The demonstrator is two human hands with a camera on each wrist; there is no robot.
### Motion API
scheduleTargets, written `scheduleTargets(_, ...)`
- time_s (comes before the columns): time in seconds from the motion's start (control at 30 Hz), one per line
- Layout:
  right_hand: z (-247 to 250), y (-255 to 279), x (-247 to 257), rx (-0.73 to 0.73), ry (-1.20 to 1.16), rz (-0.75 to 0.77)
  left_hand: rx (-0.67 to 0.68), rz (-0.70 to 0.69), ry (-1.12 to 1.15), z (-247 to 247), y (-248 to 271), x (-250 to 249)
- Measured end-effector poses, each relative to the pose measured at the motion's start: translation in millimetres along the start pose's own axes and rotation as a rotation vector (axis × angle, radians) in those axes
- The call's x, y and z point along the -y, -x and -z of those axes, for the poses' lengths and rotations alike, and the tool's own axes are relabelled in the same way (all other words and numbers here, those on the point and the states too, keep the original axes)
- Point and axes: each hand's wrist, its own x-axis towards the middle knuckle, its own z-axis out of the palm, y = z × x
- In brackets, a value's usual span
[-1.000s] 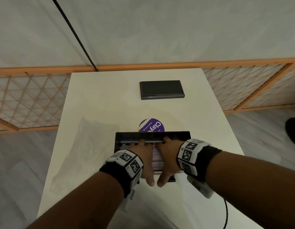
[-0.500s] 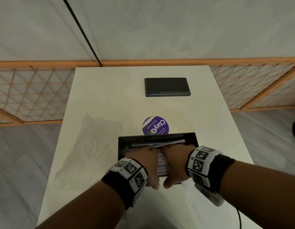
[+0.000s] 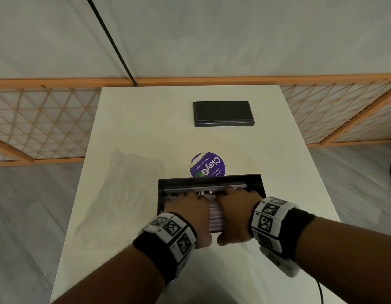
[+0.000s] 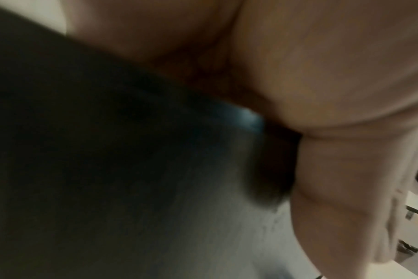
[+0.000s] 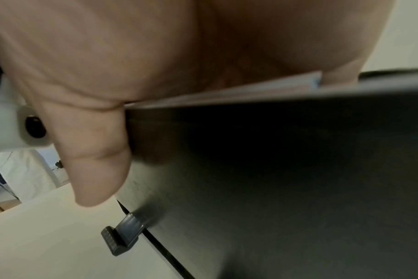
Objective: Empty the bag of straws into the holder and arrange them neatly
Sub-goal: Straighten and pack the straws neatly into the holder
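The black straw holder point(image 3: 255, 182) stands open on the white table, near its front. Pale wrapped straws point(image 3: 214, 215) lie in it side by side, running left to right. My left hand point(image 3: 187, 205) and right hand point(image 3: 236, 200) rest flat on the straws next to each other, fingers reaching toward the far wall, thumbs hanging down the holder's front wall. In the right wrist view my thumb point(image 5: 95, 151) lies against the dark holder wall point(image 5: 274, 169), with straws point(image 5: 251, 88) under my palm. The left wrist view is blurred: palm point(image 4: 310, 75) over the dark holder point(image 4: 108, 151).
The empty clear plastic bag point(image 3: 124, 194) lies flat left of the holder. A purple round sticker point(image 3: 208, 165) is on the table point(image 3: 146, 119) just behind it. The black lid point(image 3: 223, 113) lies farther back. A small grey tab point(image 5: 122, 237) sticks out at the holder's base.
The straws at the far side, skewed half a second ago, now lie straight along the far wall. Both hands have slid a little forward over the straws.
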Motion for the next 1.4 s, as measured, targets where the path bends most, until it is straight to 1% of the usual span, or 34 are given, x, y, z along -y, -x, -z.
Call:
scheduleTargets(0.17,0.8,-1.2,0.1,0.037,-0.023,-0.001,0.001,0.006,0.038,0.1,0.2,1.5)
scheduleTargets(0.33,-0.9,0.2,0.6,0.007,-0.016,-0.011,-0.055,-0.002,0.046,-1.8,2.1,2.1)
scheduleTargets(0.57,4.6,-0.9,0.8,0.055,0.003,0.015,-0.039,-0.011,0.086,-1.1,0.6,3.9)
scheduleTargets(0.73,0.8,-1.0,1.3,0.047,-0.037,0.031,-0.072,-0.008,0.096,-4.4,1.2,4.0)
scheduleTargets(0.93,0.6,-1.1,0.7,0.04,-0.049,0.038,-0.056,-0.008,0.085,-2.5,1.7,4.1)
scheduleTargets(1.1,1.6,-1.2,0.3,0.022,0.021,-0.03,-0.03,-0.003,0.064,-1.8,2.2,3.5)
scheduleTargets(1.3,1.8,-1.8,1.8,0.04,-0.037,-0.016,-0.044,-0.003,0.113,-0.5,3.0,3.4)
scheduleTargets(1.4,-0.2,-2.0,2.2,0.039,-0.024,0.0,-0.046,-0.004,0.104,0.3,4.2,3.5)
